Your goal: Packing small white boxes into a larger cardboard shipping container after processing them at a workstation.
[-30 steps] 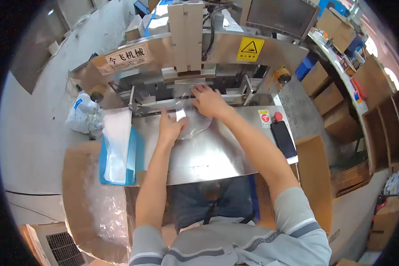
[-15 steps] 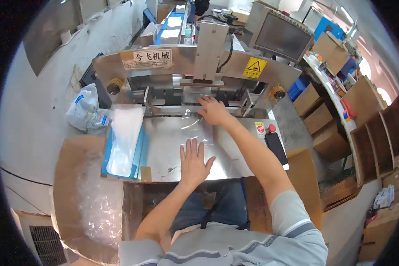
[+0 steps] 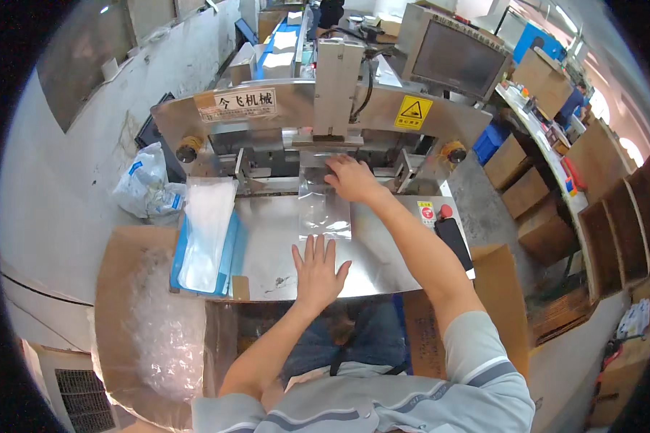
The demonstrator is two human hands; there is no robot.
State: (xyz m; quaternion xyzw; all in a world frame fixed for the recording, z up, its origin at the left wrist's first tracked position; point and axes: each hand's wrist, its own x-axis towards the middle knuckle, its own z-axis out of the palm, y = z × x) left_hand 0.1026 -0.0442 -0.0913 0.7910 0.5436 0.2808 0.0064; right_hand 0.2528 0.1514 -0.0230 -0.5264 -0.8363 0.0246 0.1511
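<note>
A clear plastic bag [image 3: 324, 216] lies flat on the metal worktop [image 3: 267, 238], its far end reaching under the upright head of a machine [image 3: 336, 90]. My left hand [image 3: 318, 274] rests palm down with fingers spread, its fingertips at the bag's near edge. At the bag's far right side is my right hand [image 3: 352, 179], fingers stretched out over the film near the machine's crossbar. Neither hand grips anything. To the left, a pile of clear bags [image 3: 208, 234] lies on a blue holder [image 3: 235, 249].
A cardboard box [image 3: 115, 289] of loose clear film stands below left. On the worktop's right are a red button [image 3: 446, 211] and a black flat object [image 3: 453, 242]. A monitor [image 3: 458, 58] sits behind the machine. A white plastic sack [image 3: 146, 184] is by the wall.
The view has shifted slightly. The bag's near edge shows more plainly, just beyond my left fingertips. Both hands keep nearly the same place and pose.
</note>
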